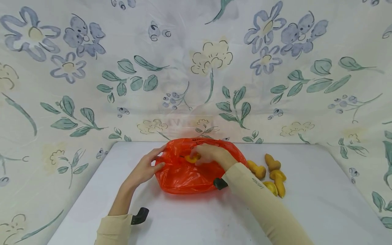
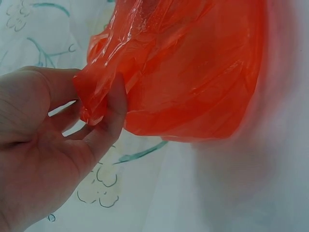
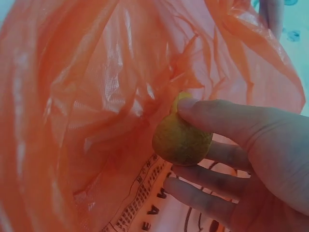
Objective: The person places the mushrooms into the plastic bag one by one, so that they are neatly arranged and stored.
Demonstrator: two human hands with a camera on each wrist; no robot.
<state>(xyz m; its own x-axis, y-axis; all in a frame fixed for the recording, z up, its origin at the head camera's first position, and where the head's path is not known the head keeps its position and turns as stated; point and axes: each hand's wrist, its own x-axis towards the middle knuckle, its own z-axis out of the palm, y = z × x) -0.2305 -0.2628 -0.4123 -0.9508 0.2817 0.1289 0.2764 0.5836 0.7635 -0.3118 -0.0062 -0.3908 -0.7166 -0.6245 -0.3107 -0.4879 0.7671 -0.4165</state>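
A red plastic bag [image 1: 183, 178] lies with its mouth spread on the white table. The bag's left edge is pinched between the thumb and fingers of my left hand [image 1: 145, 168]; the left wrist view shows the crumpled film [image 2: 94, 94] there. My right hand [image 1: 209, 153] reaches into the mouth and holds a small yellow gourd [image 1: 192, 158]. In the right wrist view, the thumb presses the gourd's narrow neck, and its rounded brownish-yellow body [image 3: 181, 140] hangs over printed lettering on the film.
Several more yellow and brownish gourds [image 1: 278, 180] lie grouped to the right of the bag, partly behind the right sleeve [image 1: 257, 194]. A flower-patterned cloth [image 1: 183, 75] hangs behind the white table [image 1: 318, 190]. Black wrist mounts [image 1: 140, 216] jut from both cuffs.
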